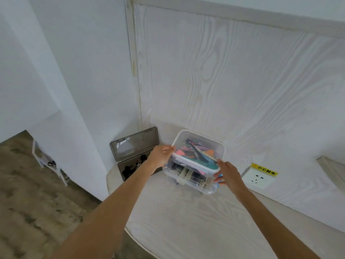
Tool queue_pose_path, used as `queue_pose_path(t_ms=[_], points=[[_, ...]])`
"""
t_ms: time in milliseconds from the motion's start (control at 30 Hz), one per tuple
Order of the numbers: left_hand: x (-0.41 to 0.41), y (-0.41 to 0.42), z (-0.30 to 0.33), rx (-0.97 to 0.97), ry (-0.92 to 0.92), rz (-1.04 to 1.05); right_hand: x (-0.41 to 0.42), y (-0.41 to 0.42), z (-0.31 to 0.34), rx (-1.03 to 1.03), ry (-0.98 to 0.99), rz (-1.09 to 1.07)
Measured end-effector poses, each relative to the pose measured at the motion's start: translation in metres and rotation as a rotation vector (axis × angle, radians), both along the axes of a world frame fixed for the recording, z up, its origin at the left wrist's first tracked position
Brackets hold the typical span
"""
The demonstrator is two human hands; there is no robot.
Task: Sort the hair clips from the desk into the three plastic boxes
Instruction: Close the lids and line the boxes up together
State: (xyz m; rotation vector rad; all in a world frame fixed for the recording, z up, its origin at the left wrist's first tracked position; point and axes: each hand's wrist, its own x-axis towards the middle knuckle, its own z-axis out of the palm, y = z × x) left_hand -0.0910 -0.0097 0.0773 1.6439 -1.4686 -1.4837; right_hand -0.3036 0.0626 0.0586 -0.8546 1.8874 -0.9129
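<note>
A clear plastic box full of colourful hair clips sits stacked on a second clear box holding dark and pale clips, at the back of the white desk. My left hand grips the upper box's left rim. My right hand holds its front right corner, fingers curled round the edge. To the left lies a smoky grey box with black clips inside, its lid standing open against the wall.
The desk stands in a corner with wood-grain wall panels behind. A wall socket with a yellow warning label sits right of the boxes. The desk's rounded left edge drops to a mottled floor. A white rack stands on the floor at left.
</note>
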Motion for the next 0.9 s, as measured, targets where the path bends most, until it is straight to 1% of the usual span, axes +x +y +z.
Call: queue_pose_path(t_ms=[67,133,200,233,300,367,433,500,567,667,733,800,900], points=[[0.016,-0.002,0.000,-0.129,-0.107,-0.011,-0.002,0.005,0.001,-0.017,0.171,-0.027],[0.039,-0.005,0.001,-0.321,-0.247,0.036,0.000,0.013,0.008,-0.120,0.366,-0.098],[0.063,-0.012,-0.001,-0.486,-0.349,0.098,0.010,0.015,0.023,-0.282,0.450,-0.117],[0.074,-0.017,-0.001,-0.549,-0.420,0.092,0.020,0.011,0.031,-0.342,0.467,-0.079],[0.090,-0.031,-0.003,-0.611,-0.615,0.003,0.044,-0.006,0.041,-0.397,0.521,0.077],[0.100,-0.044,-0.007,-0.600,-0.804,-0.106,0.072,-0.029,0.045,-0.413,0.603,0.296],[0.104,-0.052,-0.013,-0.553,-0.937,-0.159,0.099,-0.056,0.046,-0.451,0.732,0.511],[0.108,-0.057,-0.014,-0.532,-1.038,-0.197,0.123,-0.087,0.042,-0.441,0.841,0.688],[0.114,-0.061,-0.015,-0.543,-1.099,-0.244,0.144,-0.114,0.034,-0.354,0.930,0.833],[0.126,-0.064,-0.020,-0.566,-1.091,-0.270,0.159,-0.142,0.021,-0.175,1.089,0.997],[0.132,-0.060,-0.021,-0.570,-1.094,-0.283,0.162,-0.152,0.013,-0.101,1.204,1.087],[0.140,-0.049,-0.021,-0.549,-1.097,-0.306,0.165,-0.153,0.008,-0.113,1.243,1.149],[0.157,-0.029,-0.019,-0.488,-1.059,-0.299,0.173,-0.144,0.008,-0.288,1.261,1.180]])
